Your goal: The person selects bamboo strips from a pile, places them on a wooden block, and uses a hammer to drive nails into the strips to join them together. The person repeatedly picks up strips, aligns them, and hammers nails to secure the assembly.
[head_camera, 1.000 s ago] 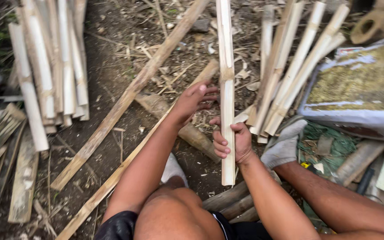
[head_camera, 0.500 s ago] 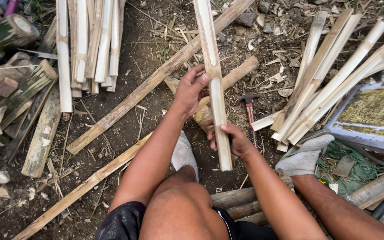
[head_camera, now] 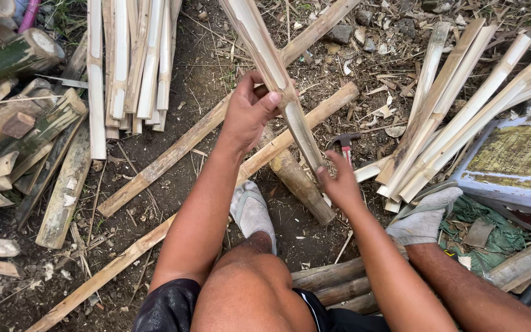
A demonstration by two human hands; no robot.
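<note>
At the far left lies a heap of short bamboo offcuts, some with green skin, one thick green culm section resting near the top corner. Just right of them a bundle of pale split bamboo slats lies side by side on the dirt ground. Two long bamboo strips run diagonally across the soil from lower left to upper right, passing under the person's arms.

The left hand is closed in a grip around a split bamboo slat, thumb pressed on its pale inner face. The slat slants from the top edge of the view down to the right, held above the ground. Its lower end meets the right hand, whose fingers are spread and only lightly touch the tip; that grip is open, not clasped around it. Below the slat a thick round bamboo stub lies on the soil, beside the person's foot in a grey shoe.

Just right of the right hand a small hammer lies on the ground. Farther right a fan of pale bamboo slats leans outward, a grey work glove lies below them, and a flat grey tray-like slab sits at the right edge.
</note>
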